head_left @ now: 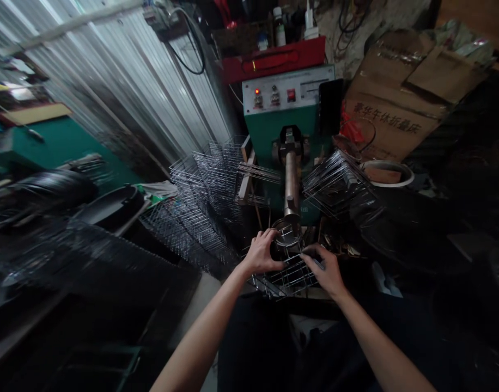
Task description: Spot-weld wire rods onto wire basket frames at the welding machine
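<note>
Head view: wire grid (293, 275) at lower centre, under the rod of the green machine (263, 128). Left hand (259, 252) curved half open at the grid — grip unclear; right hand (324, 270) has fingertips pinched on its edge. Looks mid-job: one grid being handled, wire stacks (202, 201) left of centre and wire bundle (335, 177) right; can't tell which are finished. Carton (390, 98), upper right, reads 豪华午休折叠床 — machine panel print illegible.

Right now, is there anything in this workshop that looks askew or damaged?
Yes: the cardboard box tilts, unlike the upright green machine beside it, with apparently crumpled plastic on top. The wire grid between the left hand and right hand shows no obvious damage in this dim light.
</note>
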`<action>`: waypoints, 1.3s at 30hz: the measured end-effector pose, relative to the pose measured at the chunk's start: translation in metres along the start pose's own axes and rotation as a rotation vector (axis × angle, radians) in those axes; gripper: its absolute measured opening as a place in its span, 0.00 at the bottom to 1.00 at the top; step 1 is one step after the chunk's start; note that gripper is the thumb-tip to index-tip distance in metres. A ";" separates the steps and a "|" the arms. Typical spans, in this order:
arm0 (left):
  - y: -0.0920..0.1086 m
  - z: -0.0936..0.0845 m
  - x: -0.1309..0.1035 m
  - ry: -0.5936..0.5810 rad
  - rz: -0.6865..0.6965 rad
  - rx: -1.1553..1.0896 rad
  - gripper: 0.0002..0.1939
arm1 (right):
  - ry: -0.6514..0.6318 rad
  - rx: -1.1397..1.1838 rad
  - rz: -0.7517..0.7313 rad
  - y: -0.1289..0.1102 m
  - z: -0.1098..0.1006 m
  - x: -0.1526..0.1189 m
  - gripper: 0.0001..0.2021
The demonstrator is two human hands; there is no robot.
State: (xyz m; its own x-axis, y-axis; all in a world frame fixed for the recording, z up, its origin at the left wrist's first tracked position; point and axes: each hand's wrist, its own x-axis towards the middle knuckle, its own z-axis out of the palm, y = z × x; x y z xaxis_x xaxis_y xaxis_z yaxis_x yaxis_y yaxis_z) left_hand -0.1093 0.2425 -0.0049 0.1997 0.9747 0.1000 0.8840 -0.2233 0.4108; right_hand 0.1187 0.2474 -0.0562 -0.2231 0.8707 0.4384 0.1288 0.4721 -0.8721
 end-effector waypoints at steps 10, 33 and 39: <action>-0.006 -0.004 0.010 0.050 0.039 0.032 0.38 | -0.006 -0.001 0.018 0.008 0.007 0.015 0.09; -0.015 0.010 -0.003 0.112 0.083 -0.109 0.20 | -0.035 -0.203 -0.203 0.007 0.001 0.014 0.08; -0.015 0.005 -0.001 0.111 0.104 -0.118 0.19 | -0.032 -0.211 -0.211 0.011 0.003 0.013 0.07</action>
State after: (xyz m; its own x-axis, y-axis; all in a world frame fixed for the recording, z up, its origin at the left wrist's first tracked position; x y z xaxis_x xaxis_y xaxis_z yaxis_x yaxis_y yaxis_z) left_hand -0.1206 0.2450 -0.0161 0.2341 0.9411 0.2441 0.8036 -0.3286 0.4962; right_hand 0.1147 0.2635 -0.0607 -0.2966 0.7472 0.5947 0.2733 0.6631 -0.6968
